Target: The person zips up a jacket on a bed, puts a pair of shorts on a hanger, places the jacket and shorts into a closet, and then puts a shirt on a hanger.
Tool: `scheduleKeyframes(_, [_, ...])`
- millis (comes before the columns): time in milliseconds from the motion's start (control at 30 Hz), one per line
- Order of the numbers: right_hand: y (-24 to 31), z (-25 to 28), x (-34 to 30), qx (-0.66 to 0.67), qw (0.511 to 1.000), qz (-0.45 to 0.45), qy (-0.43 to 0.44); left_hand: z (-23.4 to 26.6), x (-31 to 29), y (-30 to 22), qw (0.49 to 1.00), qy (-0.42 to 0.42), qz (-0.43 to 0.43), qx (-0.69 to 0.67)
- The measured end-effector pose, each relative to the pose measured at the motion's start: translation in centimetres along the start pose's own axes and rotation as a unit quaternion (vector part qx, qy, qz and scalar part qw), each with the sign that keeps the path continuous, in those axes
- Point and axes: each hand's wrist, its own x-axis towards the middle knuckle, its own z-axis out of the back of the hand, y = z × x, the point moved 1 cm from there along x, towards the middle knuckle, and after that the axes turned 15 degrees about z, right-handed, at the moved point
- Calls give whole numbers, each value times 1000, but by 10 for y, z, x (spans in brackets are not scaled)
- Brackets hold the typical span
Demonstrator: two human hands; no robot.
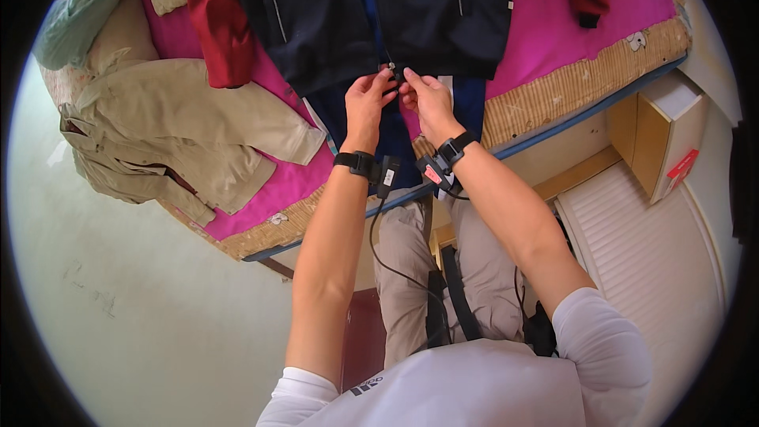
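A dark jacket (324, 24) with red sleeves lies spread on the bed, its front parted down the middle. At its lower hem my left hand (368, 103) pinches the zipper end (392, 68), thumb and fingertips together. Close beside it, my right hand (427, 101) is closed on the other side of the jacket's front edge. The fingertips of both hands nearly meet, and they partly cover the zipper ends. Under the jacket, dark blue trousers (468, 111) hang toward the bed's near edge.
Beige clothing (182, 111) lies at the left of the bed on a pink sheet (545, 39). A pale green cloth (83, 8) is bunched at the far left. To the right stand a wooden cabinet (656, 134) and a white ribbed panel (640, 229).
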Motion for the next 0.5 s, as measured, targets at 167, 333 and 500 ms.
scheduleKeyframes(167, [-2,24,-4,33,995,-55,82,-11,-4,21,999,-24,-18,22])
scheduleKeyframes(333, [-3,29,8,9,990,-63,127,5,7,21,980,-23,-116,158])
scheduleKeyframes(500, [-9,28,19,24,991,-56,119,9,20,-22,902,4,-78,426])
